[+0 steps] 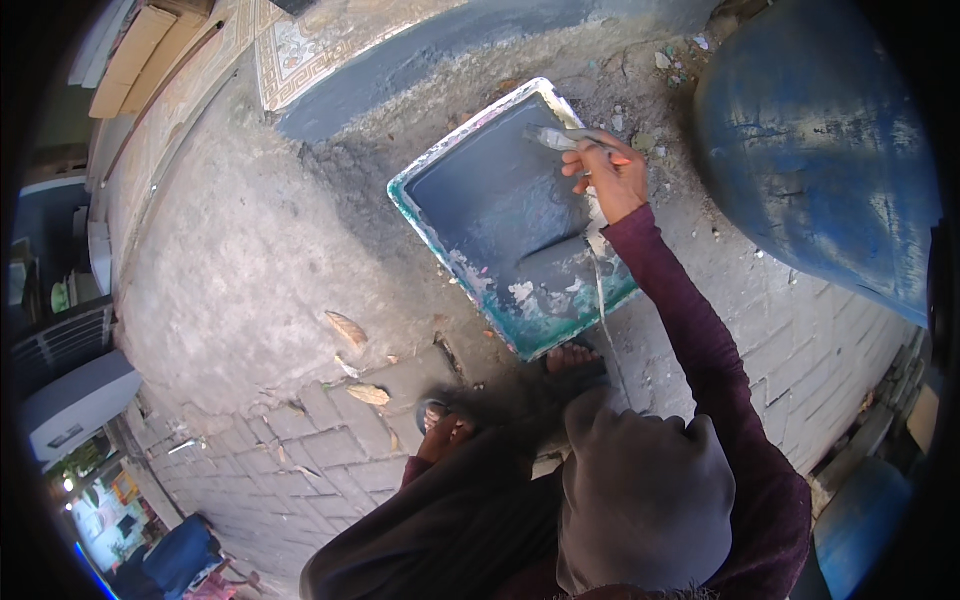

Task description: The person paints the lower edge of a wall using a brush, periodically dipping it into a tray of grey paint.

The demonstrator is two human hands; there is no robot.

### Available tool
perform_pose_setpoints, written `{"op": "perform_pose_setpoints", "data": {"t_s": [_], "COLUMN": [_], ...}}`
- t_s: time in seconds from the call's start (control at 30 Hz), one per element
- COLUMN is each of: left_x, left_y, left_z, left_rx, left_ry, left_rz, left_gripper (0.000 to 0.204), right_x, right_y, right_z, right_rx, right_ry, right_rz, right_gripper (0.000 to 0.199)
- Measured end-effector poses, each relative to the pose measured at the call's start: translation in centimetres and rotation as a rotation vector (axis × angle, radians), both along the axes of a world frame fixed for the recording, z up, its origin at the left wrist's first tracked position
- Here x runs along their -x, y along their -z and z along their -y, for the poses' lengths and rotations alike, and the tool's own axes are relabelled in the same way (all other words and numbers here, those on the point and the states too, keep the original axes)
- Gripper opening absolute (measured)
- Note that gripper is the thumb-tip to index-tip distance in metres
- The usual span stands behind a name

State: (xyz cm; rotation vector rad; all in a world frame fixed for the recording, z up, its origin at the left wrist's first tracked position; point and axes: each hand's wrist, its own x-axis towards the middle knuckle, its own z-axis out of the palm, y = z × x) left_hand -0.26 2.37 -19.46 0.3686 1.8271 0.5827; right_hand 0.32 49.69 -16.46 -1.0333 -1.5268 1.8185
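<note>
We have a paint-crusted green rectangular tray (pixel 548 330) before us, its floor coated grey (pixel 490 190). Our right hand (pixel 618 178), the nearer, is at its far right edge, fingers pinching the paintbrush (pixel 553 138), which lies roughly crosswise, bristles left of them. Our left hand (pixel 447 433) is low, apart from the tray; we cannot tell its fingers' state.

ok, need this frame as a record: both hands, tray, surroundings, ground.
right_hand: right hand gripping brush over tray; paint contact unclear
left_hand: left hand low beside dark trouser leg; grip unclear
tray: rectangular tray, green, paint-smeared, grey paint-like coating inside
right_side: large blue rounded container, scuffed
ground: paving, dry leaves
</note>
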Motion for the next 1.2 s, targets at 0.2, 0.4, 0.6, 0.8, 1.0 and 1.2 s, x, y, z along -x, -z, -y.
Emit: {"op": "perform_pose_setpoints", "data": {"t_s": [0.2, 0.4, 0.6, 0.8, 1.0, 1.2], "left_x": [0.2, 0.5, 0.5, 0.1, 0.4, 0.2], "left_y": [1.2, 0.8, 1.2, 1.7, 1.3, 1.0], "left_z": [1.2, 0.8, 0.9, 1.6, 1.1, 1.1], "left_rx": [-0.052, -0.040, -0.060, -0.059, -0.075, -0.094], "left_ry": [0.048, 0.021, 0.002, -0.005, -0.040, -0.011], "left_rz": [0.001, 0.061, 0.057, 0.053, 0.072, 0.025], "left_gripper": [0.030, 0.031, 0.031, 0.029, 0.027, 0.027], "right_x": [-3.4, 1.0, 3.3, 5.4, 7.8, 5.5], "right_y": [1.9, -2.2, -2.6, -0.6, -0.6, -1.6], "right_z": [-2.0, -5.7, -10.2, -6.7, -1.4, -7.9], "right_rx": [0.509, 0.113, -0.139, -0.314, -0.600, -0.355], "right_ry": [0.089, 0.052, 0.254, 0.283, -0.048, 0.304], "right_rz": [-0.480, -0.602, -0.523, -0.466, -0.273, -0.422], "right_gripper": [0.038, 0.035, 0.034, 0.031, 0.035, 0.034]}}
